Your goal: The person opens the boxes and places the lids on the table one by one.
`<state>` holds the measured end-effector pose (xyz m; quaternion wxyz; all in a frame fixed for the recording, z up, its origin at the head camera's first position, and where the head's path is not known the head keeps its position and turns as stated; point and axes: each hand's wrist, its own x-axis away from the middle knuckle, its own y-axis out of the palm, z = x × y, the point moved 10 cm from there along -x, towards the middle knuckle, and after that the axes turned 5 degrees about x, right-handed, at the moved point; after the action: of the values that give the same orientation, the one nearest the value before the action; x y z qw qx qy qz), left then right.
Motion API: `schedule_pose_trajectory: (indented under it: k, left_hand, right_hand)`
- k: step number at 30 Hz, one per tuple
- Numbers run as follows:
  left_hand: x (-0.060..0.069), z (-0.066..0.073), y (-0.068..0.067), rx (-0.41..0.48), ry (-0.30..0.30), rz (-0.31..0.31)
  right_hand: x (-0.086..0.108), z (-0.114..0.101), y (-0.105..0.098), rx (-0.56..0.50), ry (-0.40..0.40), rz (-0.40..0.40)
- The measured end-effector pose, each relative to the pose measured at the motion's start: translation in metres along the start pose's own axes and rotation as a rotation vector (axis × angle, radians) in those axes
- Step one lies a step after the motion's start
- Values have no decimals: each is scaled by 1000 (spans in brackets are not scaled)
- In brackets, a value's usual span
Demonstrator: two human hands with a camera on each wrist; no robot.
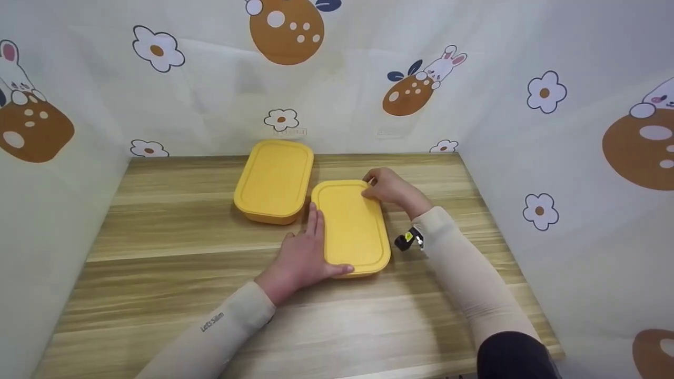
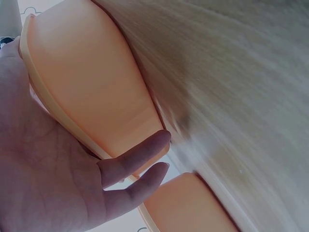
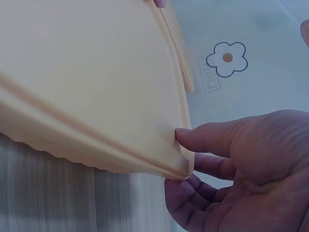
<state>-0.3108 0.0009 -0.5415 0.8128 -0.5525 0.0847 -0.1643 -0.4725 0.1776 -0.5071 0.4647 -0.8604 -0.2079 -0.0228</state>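
A yellow rectangular food container (image 2: 87,67) with a rounded lid (image 1: 350,226) stands on the wooden tabletop between both hands. My right hand (image 1: 392,188) pinches the lid's far right corner, thumb on top and curled fingers under the rim, as the right wrist view shows. Along the container's left side lies my left hand (image 1: 300,258), fingers fairly straight and the thumb across the near edge of the lid. Two of its fingers (image 2: 140,157) extend low beside the container wall in the left wrist view. Whether the lid's underside has come loose cannot be seen.
A second yellow lidded container (image 1: 275,181) stands just to the left and farther back. Patterned sheets (image 1: 337,79) with rabbits and flowers enclose the wooden table (image 1: 179,226) at the back and both sides.
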Motion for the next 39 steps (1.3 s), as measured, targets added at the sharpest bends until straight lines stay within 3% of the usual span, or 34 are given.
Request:
schedule_pose_trajectory:
  k: [8, 31, 39]
  left_hand:
    - [1, 2, -4, -3, 3, 10]
    - [1, 1, -3, -7, -19, 2]
    - [1, 0, -3, -7, -15, 11]
  right_hand:
    - [0, 1, -1, -8, 17, 4]
    - [1, -8, -7, 26, -35, 53]
    - [2, -1, -7, -89, -9, 26]
